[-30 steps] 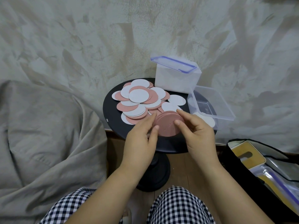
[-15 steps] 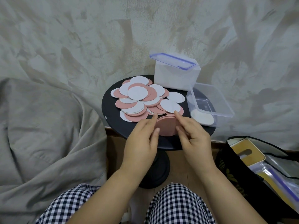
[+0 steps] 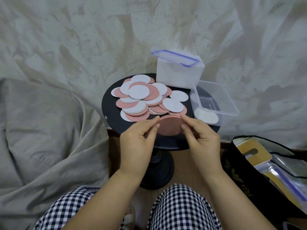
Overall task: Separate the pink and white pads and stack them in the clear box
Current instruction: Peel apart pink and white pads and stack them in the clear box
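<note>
A small stack of pink pads (image 3: 169, 125) is held between both hands at the near edge of the round black table (image 3: 113, 120). My left hand (image 3: 137, 141) pinches its left rim, my right hand (image 3: 201, 138) pinches its right rim. Behind them lies a loose heap of pink and white pads (image 3: 142, 98). The clear box (image 3: 214, 103) stands open at the table's right, with white pads (image 3: 206, 117) lying flat in its near corner.
A white lidded container with a blue-trimmed lid (image 3: 180, 70) stands at the back of the table. A black bag (image 3: 265, 166) with packets sits on the floor to the right. Grey fabric (image 3: 41, 130) lies left. My checked trouser knees (image 3: 182, 208) are below.
The pink stack has been lifted slightly off the table and tilted toward me, and both hands have closed their fingertips on its rims.
</note>
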A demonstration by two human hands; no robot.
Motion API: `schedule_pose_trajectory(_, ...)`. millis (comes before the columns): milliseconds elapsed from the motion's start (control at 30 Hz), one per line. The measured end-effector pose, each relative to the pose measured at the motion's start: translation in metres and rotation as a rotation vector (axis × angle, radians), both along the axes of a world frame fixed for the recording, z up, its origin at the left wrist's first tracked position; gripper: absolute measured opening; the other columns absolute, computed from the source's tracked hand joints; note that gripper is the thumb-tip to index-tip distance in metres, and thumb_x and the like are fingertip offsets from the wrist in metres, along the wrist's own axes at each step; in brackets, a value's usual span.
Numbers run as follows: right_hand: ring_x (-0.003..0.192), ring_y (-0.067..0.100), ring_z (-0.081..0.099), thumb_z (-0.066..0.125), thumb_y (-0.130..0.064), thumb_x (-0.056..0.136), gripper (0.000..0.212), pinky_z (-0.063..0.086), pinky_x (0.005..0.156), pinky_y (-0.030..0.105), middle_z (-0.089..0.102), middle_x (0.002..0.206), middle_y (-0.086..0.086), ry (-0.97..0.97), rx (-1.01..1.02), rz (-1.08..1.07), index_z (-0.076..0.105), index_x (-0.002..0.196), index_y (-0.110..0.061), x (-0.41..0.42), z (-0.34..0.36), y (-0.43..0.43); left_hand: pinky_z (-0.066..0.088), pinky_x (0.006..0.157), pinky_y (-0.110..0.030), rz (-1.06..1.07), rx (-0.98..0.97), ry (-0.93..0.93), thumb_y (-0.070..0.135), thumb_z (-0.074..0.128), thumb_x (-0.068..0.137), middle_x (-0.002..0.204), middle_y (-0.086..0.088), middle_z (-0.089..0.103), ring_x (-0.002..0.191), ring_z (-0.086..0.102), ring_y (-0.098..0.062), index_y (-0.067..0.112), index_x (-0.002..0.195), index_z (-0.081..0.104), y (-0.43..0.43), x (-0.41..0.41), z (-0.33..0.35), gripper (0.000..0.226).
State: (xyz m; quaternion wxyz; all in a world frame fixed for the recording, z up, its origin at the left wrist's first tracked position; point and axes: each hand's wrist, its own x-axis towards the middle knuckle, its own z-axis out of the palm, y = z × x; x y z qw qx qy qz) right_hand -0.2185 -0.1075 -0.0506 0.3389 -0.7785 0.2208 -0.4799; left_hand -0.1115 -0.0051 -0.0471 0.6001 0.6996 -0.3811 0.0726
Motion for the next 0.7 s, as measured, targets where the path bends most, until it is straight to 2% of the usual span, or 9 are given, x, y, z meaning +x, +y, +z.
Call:
schedule_pose_trajectory(133,0.100,0.001,0.061,0.061,-0.005,0.087,0.034,0.050,0.089,0.023,0.064,0.106,-0.019,-0.009,0.019,0.009,0.061,0.109,-0.030,-0.003,-0.002,-0.002,0.047,0.080,-0.008,-0.031,-0.011,0.108,0.010,0.068,0.082,0.093,0.010,0.072,0.089,0.064,0.005,0.017,0.100,0.072,0.000,-0.002,-0.001,0.020)
schedule_pose_trajectory(200,0.100,0.001,0.061,0.060,-0.008,0.087,0.031,0.050,0.086,0.021,0.063,0.104,-0.019,-0.003,-0.005,0.013,0.062,0.108,-0.030,-0.004,-0.003,-0.002,0.047,0.080,-0.009,-0.039,-0.005,0.123,0.011,0.068,0.082,0.092,0.012,0.071,0.088,0.064,0.006,0.019,0.100,0.072,0.000,-0.003,-0.002,0.020)
schedule_pose_trajectory(300,0.096,0.002,0.061,0.058,-0.008,0.086,0.025,0.048,0.081,0.015,0.064,0.099,-0.015,-0.031,-0.013,0.021,0.064,0.102,-0.026,-0.003,-0.001,-0.003,0.047,0.080,-0.010,-0.031,-0.015,0.085,0.009,0.069,0.082,0.090,0.016,0.069,0.089,0.064,0.004,0.020,0.097,0.072,0.000,-0.003,-0.001,0.019)
schedule_pose_trajectory(500,0.094,0.003,0.062,0.059,-0.009,0.086,0.022,0.048,0.081,0.017,0.066,0.096,-0.013,-0.028,0.010,0.022,0.066,0.101,-0.024,-0.005,0.001,-0.008,0.045,0.077,-0.007,-0.033,0.001,0.013,0.008,0.069,0.082,0.088,0.021,0.065,0.089,0.062,0.004,0.022,0.097,0.071,-0.002,-0.003,0.003,0.021)
schedule_pose_trajectory(700,0.094,0.001,0.062,0.063,-0.011,0.085,0.026,0.048,0.081,0.014,0.068,0.093,-0.018,0.012,0.045,0.063,0.065,0.100,-0.032,-0.015,0.013,-0.014,0.048,0.073,-0.009,-0.090,0.010,0.141,0.011,0.068,0.082,0.089,0.015,0.070,0.085,0.064,0.001,0.024,0.095,0.071,-0.010,-0.005,0.008,0.018)
